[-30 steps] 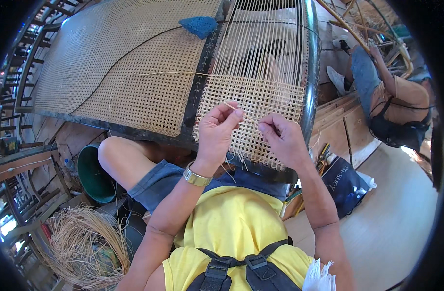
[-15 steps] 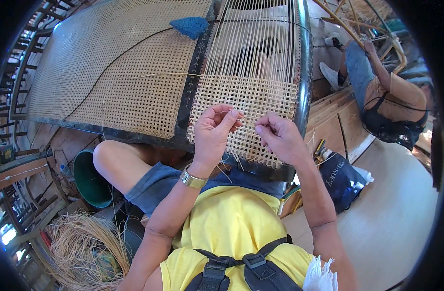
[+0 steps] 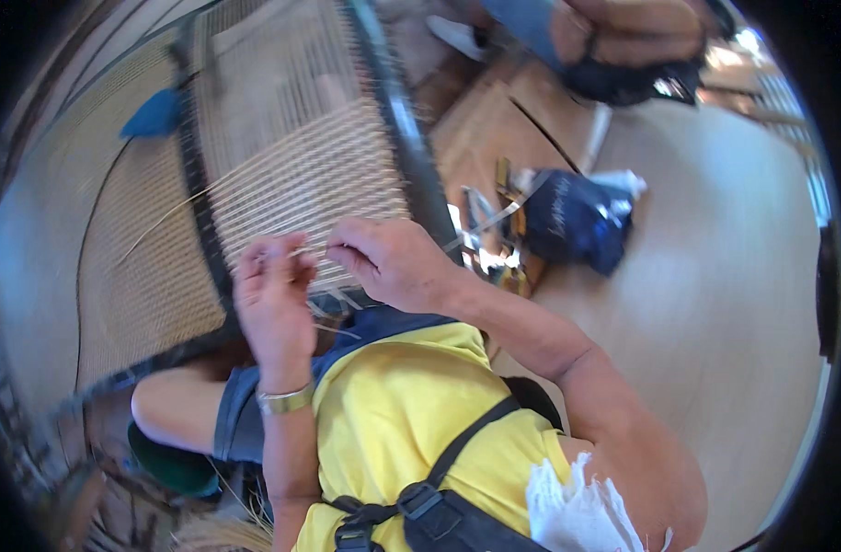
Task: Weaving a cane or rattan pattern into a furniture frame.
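Pale cane, woven into an open lattice: a narrow, light straw-coloured cane panel (image 3: 301,189) set in a dark, glossy frame (image 3: 413,147). It lies beneath and just beyond the fingers. Weave is close near the fingers; farther off, only long lengthwise strands show.

Left hand (image 3: 275,294): fingers bent in toward the thumb, over the near part of the weave. Right hand (image 3: 393,262): back turned up, thumb and forefinger drawn together, just beside the left fingertips with a small gap between. View blurred; cannot tell whether either set of fingers grasps a strand. Gold-toned metal wristwatch (image 3: 287,400) on the left wrist, below the fingers.

Loose pale cane ends (image 3: 333,302) jut from the panel's near edge, just below the fingers. Left of the fingers, past a dark bar, a broad tan woven cane panel (image 3: 131,285); on it a loose pale strand (image 3: 174,211) and a thin black cord (image 3: 86,225). Bright blue bundle (image 3: 152,115) farther off, up and left of the fingers.

Well right of the fingers, a dark blue bag (image 3: 577,221). Low and left of them, a round green bucket (image 3: 167,469), partly hidden behind the leg.
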The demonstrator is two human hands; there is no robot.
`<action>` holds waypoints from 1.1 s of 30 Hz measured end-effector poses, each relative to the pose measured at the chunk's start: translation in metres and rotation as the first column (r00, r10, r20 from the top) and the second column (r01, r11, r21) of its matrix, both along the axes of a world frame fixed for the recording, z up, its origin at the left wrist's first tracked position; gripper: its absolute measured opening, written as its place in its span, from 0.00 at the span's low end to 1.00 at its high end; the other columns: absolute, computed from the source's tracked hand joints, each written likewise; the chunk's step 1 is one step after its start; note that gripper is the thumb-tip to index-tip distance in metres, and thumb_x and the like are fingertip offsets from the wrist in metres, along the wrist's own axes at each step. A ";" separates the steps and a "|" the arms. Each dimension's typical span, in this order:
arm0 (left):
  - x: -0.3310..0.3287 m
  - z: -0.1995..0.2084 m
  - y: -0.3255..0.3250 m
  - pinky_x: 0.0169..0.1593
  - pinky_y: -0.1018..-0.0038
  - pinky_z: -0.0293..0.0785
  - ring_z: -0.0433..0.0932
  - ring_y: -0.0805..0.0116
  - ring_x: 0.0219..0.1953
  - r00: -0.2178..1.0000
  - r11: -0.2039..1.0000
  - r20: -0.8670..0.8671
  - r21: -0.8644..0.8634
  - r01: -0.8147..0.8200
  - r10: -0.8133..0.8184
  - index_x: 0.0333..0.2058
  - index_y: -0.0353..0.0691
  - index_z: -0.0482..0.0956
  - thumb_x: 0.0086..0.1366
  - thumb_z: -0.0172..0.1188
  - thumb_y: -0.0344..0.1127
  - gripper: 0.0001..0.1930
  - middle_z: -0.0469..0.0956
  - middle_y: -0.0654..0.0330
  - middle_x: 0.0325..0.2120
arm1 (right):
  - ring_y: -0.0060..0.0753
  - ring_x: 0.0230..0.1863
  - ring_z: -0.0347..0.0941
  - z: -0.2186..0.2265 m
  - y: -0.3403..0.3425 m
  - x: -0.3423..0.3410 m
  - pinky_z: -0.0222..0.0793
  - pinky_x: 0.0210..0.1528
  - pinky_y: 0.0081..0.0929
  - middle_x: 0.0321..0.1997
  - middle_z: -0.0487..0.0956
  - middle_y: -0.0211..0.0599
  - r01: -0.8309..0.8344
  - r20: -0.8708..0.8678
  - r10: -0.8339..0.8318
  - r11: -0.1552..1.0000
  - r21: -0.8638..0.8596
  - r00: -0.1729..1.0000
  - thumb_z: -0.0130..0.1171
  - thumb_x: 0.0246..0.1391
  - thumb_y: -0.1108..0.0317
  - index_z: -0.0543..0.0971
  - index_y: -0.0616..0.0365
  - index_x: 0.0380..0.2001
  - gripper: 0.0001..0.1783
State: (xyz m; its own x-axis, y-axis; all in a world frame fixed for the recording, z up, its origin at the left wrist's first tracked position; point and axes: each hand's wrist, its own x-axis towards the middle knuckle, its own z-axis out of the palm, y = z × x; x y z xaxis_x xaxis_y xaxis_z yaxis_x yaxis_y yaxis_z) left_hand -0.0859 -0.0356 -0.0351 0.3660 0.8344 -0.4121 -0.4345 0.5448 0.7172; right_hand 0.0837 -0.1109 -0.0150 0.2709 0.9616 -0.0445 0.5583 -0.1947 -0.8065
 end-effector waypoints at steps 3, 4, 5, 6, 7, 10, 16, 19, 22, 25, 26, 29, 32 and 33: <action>-0.017 -0.006 0.033 0.44 0.77 0.79 0.79 0.70 0.40 0.980 0.995 0.171 -0.015 -0.101 0.102 0.42 0.42 0.74 0.72 0.59 0.33 0.04 0.79 0.54 0.44 | 0.42 0.33 0.78 -0.008 -0.044 0.071 0.73 0.38 0.29 0.32 0.82 0.41 -0.128 0.361 0.064 0.979 0.157 0.931 0.59 0.61 0.71 0.81 0.60 0.37 0.05; -0.028 -0.008 0.047 0.46 0.76 0.80 0.78 0.71 0.41 0.973 0.995 0.212 0.009 -0.099 0.094 0.41 0.39 0.75 0.72 0.59 0.32 0.04 0.79 0.55 0.43 | 0.37 0.34 0.79 -0.008 -0.069 0.109 0.73 0.39 0.28 0.32 0.82 0.39 -0.060 0.375 0.009 0.990 0.126 0.927 0.59 0.60 0.71 0.81 0.59 0.36 0.05; -0.044 -0.020 0.066 0.50 0.74 0.81 0.80 0.69 0.43 0.952 0.998 0.301 -0.017 -0.053 0.055 0.43 0.36 0.76 0.73 0.57 0.31 0.06 0.79 0.53 0.45 | 0.33 0.34 0.79 0.001 -0.094 0.138 0.74 0.39 0.27 0.31 0.82 0.37 0.126 0.312 -0.102 0.990 -0.057 0.945 0.59 0.62 0.70 0.81 0.60 0.36 0.05; -0.058 -0.028 0.079 0.50 0.74 0.81 0.80 0.69 0.43 0.952 0.999 0.303 -0.028 -0.030 0.037 0.43 0.36 0.76 0.73 0.57 0.31 0.06 0.79 0.53 0.45 | 0.28 0.34 0.80 0.009 -0.121 0.163 0.74 0.38 0.27 0.31 0.81 0.35 0.288 0.263 -0.223 0.926 -0.244 0.939 0.59 0.63 0.68 0.80 0.60 0.35 0.07; -0.069 -0.035 0.091 0.51 0.73 0.81 0.80 0.68 0.45 0.954 0.999 0.298 0.000 -0.043 0.041 0.45 0.35 0.76 0.73 0.56 0.31 0.07 0.79 0.52 0.46 | 0.25 0.33 0.80 0.011 -0.148 0.189 0.74 0.37 0.26 0.30 0.81 0.34 0.302 0.179 -0.252 0.877 -0.373 0.951 0.58 0.64 0.66 0.80 0.61 0.35 0.09; -0.088 -0.036 0.101 0.54 0.71 0.81 0.81 0.66 0.48 0.970 0.997 0.231 -0.019 -0.077 0.079 0.50 0.33 0.75 0.74 0.54 0.30 0.10 0.80 0.50 0.48 | 0.24 0.29 0.79 -0.003 -0.191 0.202 0.74 0.33 0.26 0.29 0.81 0.33 0.398 0.053 -0.458 0.703 -0.589 0.887 0.57 0.66 0.61 0.80 0.63 0.35 0.14; -0.091 -0.031 0.080 0.38 0.78 0.76 0.76 0.75 0.32 0.939 0.992 0.343 -0.119 0.051 -0.007 0.52 0.34 0.74 0.77 0.50 0.33 0.12 0.80 0.55 0.39 | 0.55 0.37 0.82 -0.068 -0.237 0.161 0.76 0.41 0.43 0.33 0.82 0.56 0.586 0.381 -0.446 0.656 -0.476 0.810 0.62 0.61 0.55 0.81 0.64 0.36 0.19; -0.087 -0.035 0.073 0.29 0.81 0.66 0.67 0.79 0.23 0.897 0.979 0.436 -0.143 0.145 -0.069 0.51 0.34 0.74 0.78 0.48 0.35 0.12 0.79 0.59 0.34 | 0.60 0.54 0.76 -0.112 -0.250 0.133 0.73 0.54 0.44 0.53 0.76 0.67 0.656 0.484 -0.442 0.491 -0.574 0.755 0.64 0.57 0.45 0.72 0.71 0.53 0.38; -0.076 -0.027 0.059 0.25 0.81 0.62 0.64 0.80 0.21 0.915 0.971 0.399 -0.190 0.147 -0.061 0.48 0.36 0.75 0.78 0.50 0.36 0.10 0.78 0.61 0.32 | 0.67 0.62 0.69 -0.125 -0.237 0.097 0.68 0.62 0.46 0.63 0.66 0.75 0.717 0.528 -0.496 0.367 -0.592 0.690 0.67 0.49 0.35 0.62 0.76 0.62 0.56; -0.055 -0.008 0.032 0.24 0.85 0.63 0.68 0.81 0.22 0.980 0.980 -0.074 -0.084 0.178 -0.185 0.45 0.39 0.77 0.74 0.57 0.37 0.08 0.81 0.60 0.32 | 0.70 0.64 0.66 -0.142 -0.243 0.085 0.66 0.65 0.47 0.65 0.64 0.76 0.709 0.507 -0.521 0.327 -0.625 0.687 0.70 0.41 0.30 0.57 0.77 0.63 0.65; -0.047 -0.005 0.023 0.24 0.86 0.63 0.69 0.81 0.22 0.958 0.971 -0.155 -0.039 0.237 -0.240 0.44 0.39 0.78 0.73 0.58 0.36 0.08 0.81 0.59 0.32 | 0.70 0.63 0.67 -0.151 -0.247 0.084 0.65 0.66 0.46 0.64 0.66 0.74 0.712 0.509 -0.513 0.362 -0.602 0.691 0.72 0.38 0.29 0.58 0.76 0.62 0.67; -0.020 0.007 0.001 0.23 0.88 0.63 0.71 0.83 0.22 0.836 0.876 -0.280 -0.044 0.481 -0.473 0.40 0.39 0.78 0.72 0.59 0.33 0.05 0.83 0.59 0.31 | 0.61 0.54 0.76 -0.140 -0.268 0.094 0.73 0.57 0.47 0.53 0.76 0.63 0.687 0.395 -0.596 0.408 -0.601 0.700 0.70 0.42 0.51 0.63 0.70 0.59 0.47; 0.002 0.014 -0.015 0.27 0.87 0.66 0.73 0.84 0.24 0.768 0.789 -0.202 -0.044 0.612 -0.607 0.41 0.38 0.79 0.72 0.59 0.33 0.06 0.84 0.61 0.32 | 0.37 0.38 0.78 -0.143 -0.318 0.109 0.76 0.40 0.33 0.42 0.78 0.44 0.743 0.184 -0.827 0.351 -0.570 0.531 0.63 0.47 0.67 0.68 0.63 0.56 0.32; 0.007 0.014 -0.019 0.28 0.86 0.67 0.73 0.83 0.24 0.775 0.786 -0.131 -0.053 0.617 -0.618 0.41 0.37 0.79 0.72 0.59 0.33 0.06 0.83 0.61 0.31 | 0.29 0.32 0.76 -0.144 -0.330 0.116 0.75 0.34 0.27 0.38 0.77 0.38 0.720 -0.003 -0.869 0.412 -0.559 0.495 0.62 0.49 0.71 0.70 0.61 0.54 0.28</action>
